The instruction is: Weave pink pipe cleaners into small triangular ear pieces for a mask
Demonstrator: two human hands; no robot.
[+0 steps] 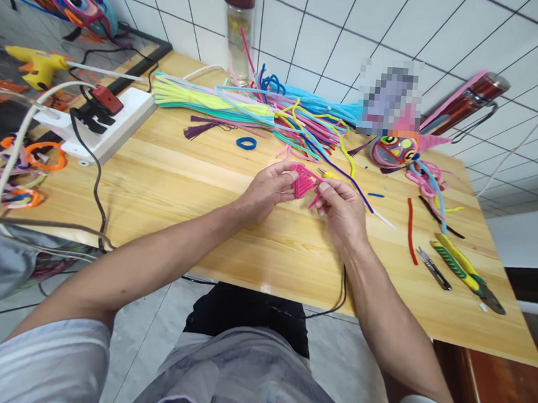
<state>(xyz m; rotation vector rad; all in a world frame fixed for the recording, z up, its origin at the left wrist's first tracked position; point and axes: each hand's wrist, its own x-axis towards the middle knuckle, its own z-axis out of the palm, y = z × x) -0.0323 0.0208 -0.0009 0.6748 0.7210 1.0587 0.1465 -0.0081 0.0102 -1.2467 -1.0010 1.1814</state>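
Observation:
Over the middle of the wooden table, my left hand [270,190] pinches a small pink piece made of pipe cleaners [304,183], bent into side-by-side rows. My right hand [343,208] is closed on the loose end of the same pink pipe cleaner, at the piece's right side. A yellow-handled tool [329,174] lies just behind my right hand, partly hidden by it. Beyond both hands is a tangle of coloured pipe cleaners [303,120], and a dark blue coiled ring [246,142] lies to the left of it.
A bundle of yellow and green pipe cleaners [212,101] lies at the back. On the left are a white power strip [116,127] and a yellow glue gun [37,68]. Pliers [468,273], thread snips [434,268] and a colourful fish-like figure [394,149] are on the right. A bottle [238,31] stands behind.

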